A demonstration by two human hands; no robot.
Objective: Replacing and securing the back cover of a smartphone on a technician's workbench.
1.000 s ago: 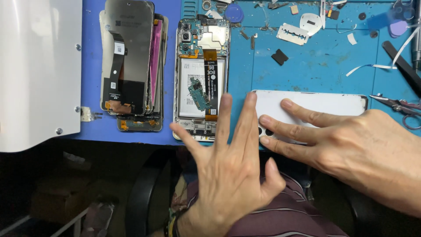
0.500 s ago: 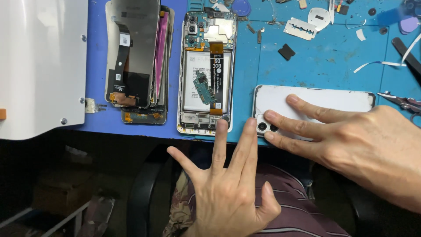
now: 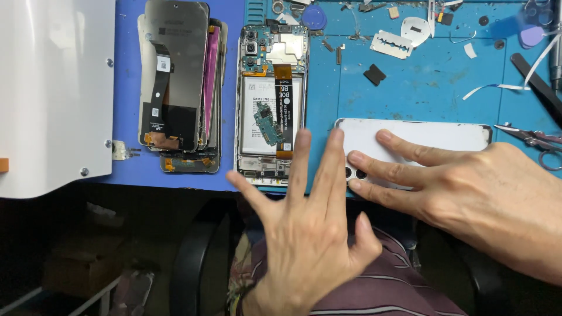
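Fingers of our right hand (image 3: 497, 199) press flat, open, on the white back cover (image 3: 433, 137); left hand (image 3: 310, 234) hovers spread; we'd keep pressure even.

A bright blue rubber mat (image 3: 410, 88) covers the desk, turning a deeper violet-blue at its left edge. The glossy white phone back cover (image 3: 436, 134) lies near the front edge, its camera rings dark. The opened phone frame (image 3: 268, 99) shows a white battery, a green circuit board and an orange-and-black ribbon cable. The stacked screen panels (image 3: 175, 82) are dark grey, with a magenta edge. The shirt (image 3: 386, 292) is maroon with pale stripes.
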